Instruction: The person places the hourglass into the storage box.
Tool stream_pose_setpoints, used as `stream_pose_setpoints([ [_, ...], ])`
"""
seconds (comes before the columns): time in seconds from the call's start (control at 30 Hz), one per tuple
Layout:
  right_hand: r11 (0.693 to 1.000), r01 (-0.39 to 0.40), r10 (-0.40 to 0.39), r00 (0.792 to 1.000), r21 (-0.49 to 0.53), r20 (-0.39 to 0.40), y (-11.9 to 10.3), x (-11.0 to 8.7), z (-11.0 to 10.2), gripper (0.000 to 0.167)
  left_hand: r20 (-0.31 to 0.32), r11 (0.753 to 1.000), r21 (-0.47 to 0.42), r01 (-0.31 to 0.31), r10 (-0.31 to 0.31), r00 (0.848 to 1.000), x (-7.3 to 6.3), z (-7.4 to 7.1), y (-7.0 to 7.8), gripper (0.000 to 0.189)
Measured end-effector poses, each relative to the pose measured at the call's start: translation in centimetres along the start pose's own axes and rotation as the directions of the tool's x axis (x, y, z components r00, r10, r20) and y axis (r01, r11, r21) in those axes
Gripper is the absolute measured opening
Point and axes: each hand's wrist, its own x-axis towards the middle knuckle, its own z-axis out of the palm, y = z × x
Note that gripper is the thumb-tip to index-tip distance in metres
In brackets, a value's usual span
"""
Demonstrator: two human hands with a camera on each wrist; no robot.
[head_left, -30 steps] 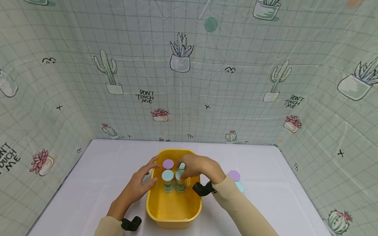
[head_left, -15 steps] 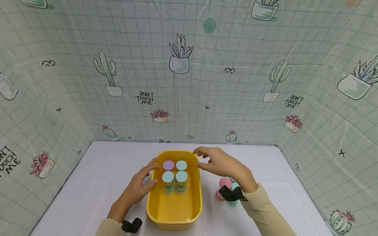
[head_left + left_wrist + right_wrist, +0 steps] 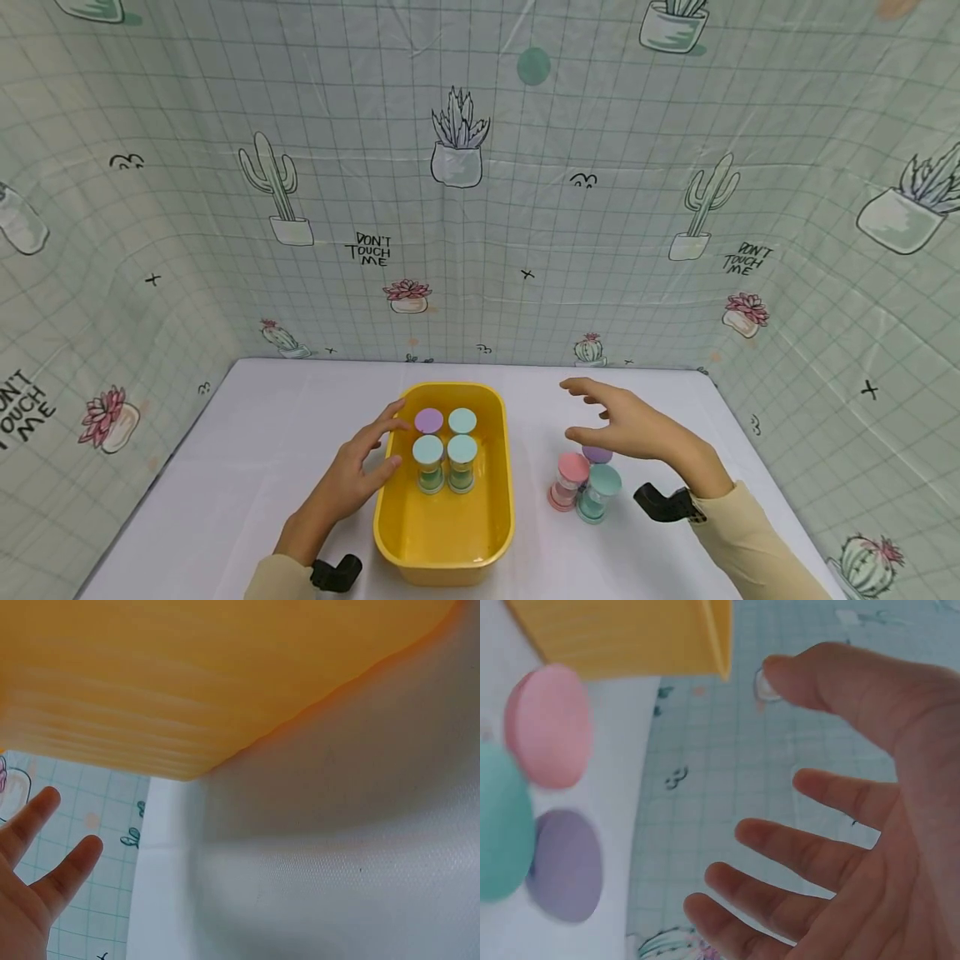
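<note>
A yellow tub [image 3: 442,533] holds several sand timers standing upright: a purple-capped timer [image 3: 428,421] and a pale-blue-capped timer [image 3: 462,421] behind, two more pale-blue-capped timers, left timer [image 3: 428,451] and right timer [image 3: 462,451], in front. My left hand [image 3: 352,467] is at the tub's left rim, fingertips reaching over the edge, fingers spread. To the right of the tub, my right hand [image 3: 630,421] hovers with nothing in it, thumb and fingers apart. Below it a pink timer [image 3: 573,468], a teal timer [image 3: 603,481] and a partly hidden purple timer [image 3: 597,455] cluster on the table.
A white cloth covers the table [image 3: 247,483]. Behind and along both sides rises a grid-patterned curtain [image 3: 525,225] printed with cacti. Black wrist-camera mounts, a left mount [image 3: 337,573] and a right mount [image 3: 667,503], stick out from the wrists.
My right hand has let go of the back pale-blue-capped timer in the tub and moved right, out over the loose timers, bringing them into view. The left hand has stayed at the rim.
</note>
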Motion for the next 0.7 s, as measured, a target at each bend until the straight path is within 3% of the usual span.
stream_pose_setpoints([
  [0.37,0.991,-0.108,0.103,0.993,0.084,0.060,3.9,-1.4,0.1,0.072,0.009,1.000,-0.012,0.017,-0.017,1.000,0.1,0.0,0.1,0.037],
  [0.7,0.965,-0.182,0.153,0.975,0.186,0.158,5.9,-1.4,1.7,0.063,0.010,1.000,-0.010,0.011,-0.011,1.000,0.0,-0.2,0.1,0.037],
])
